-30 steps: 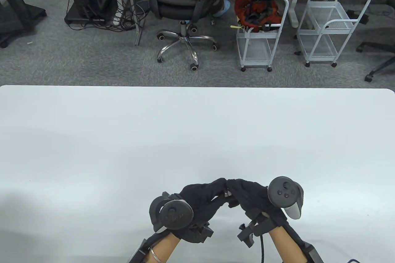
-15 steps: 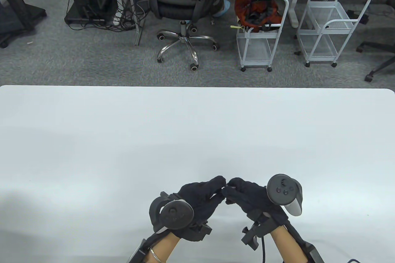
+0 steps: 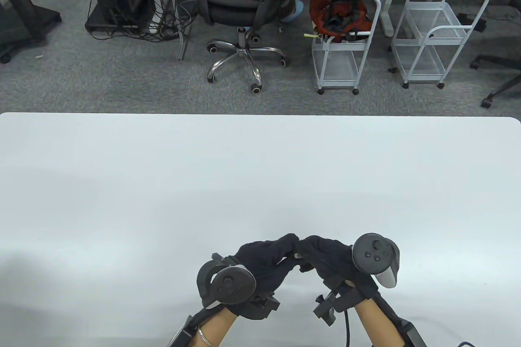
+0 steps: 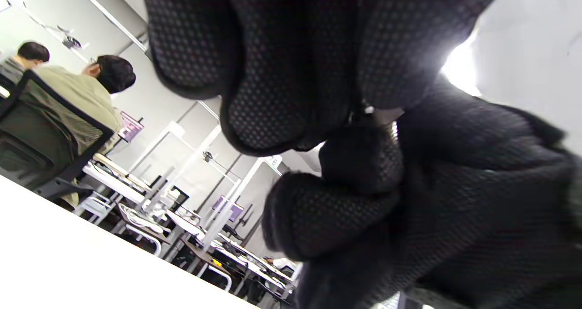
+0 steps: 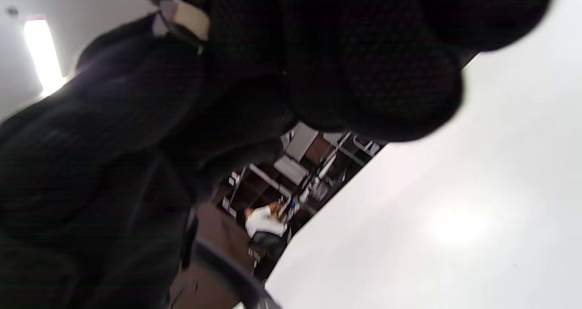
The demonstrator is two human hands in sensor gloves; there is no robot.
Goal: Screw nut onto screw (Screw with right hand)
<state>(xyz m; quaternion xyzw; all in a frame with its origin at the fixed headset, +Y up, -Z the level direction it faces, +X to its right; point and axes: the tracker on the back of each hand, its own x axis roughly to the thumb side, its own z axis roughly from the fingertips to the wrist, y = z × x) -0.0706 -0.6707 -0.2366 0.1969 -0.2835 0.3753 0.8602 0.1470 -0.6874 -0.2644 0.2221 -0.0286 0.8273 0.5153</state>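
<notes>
Since half a second ago the right hand [image 3: 331,259] is rolled slightly, fingertips of both hands pinched together at lower centre of the table view over a pale part [image 3: 298,256], nut or screw cannot be told; cross-threading or a drop is risked if alignment with the left hand [image 3: 266,257] is lost.

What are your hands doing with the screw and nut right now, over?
Left hand and right hand fingertip to fingertip above the table. Small metal part pinched between them, mostly hidden. Nothing in the way.
</notes>
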